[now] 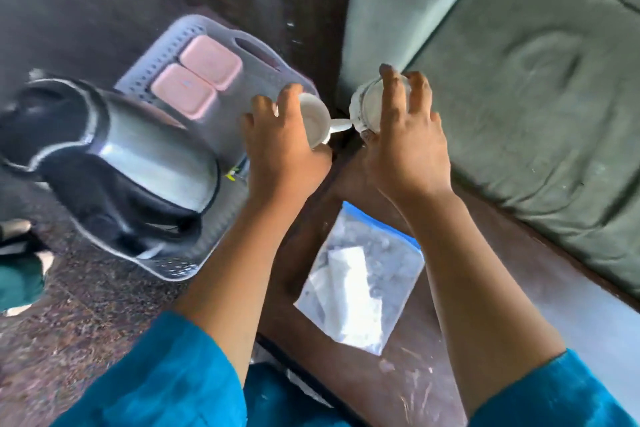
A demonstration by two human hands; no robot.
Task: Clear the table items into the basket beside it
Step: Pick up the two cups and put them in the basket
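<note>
Both forearms extend forward from teal sleeves [180, 374], roughly parallel, over a brown table [433, 388]. Between the forearms a clear zip bag [360, 284] with a blue seal strip lies flat on the table; white contents, not identifiable. Left hand [280, 135]: back of hand up, fingers curled round a white cup [317, 118], gripping its body from the side. Cup is tilted, mouth partly toward the camera, its handle pointing right. Cup is held in the air over the near right edge of the grey basket [173, 274], not inside it. Right hand [405, 146]: palm down, fingers spread and bent over the top of a clear glass [367, 104], fingertips clamped on its rim from above. Glass is at the far end of the table, just beside the cup handle; cannot tell whether its base rests on the table. Basket sits on the floor left of the table and holds a steel-and-black kettle [145, 156] lying on its side and, beyond it, two pink lidded boxes [195, 80] side by side. A green sofa cushion [519, 97] lies right of the table. Frame is motion-blurred.
</note>
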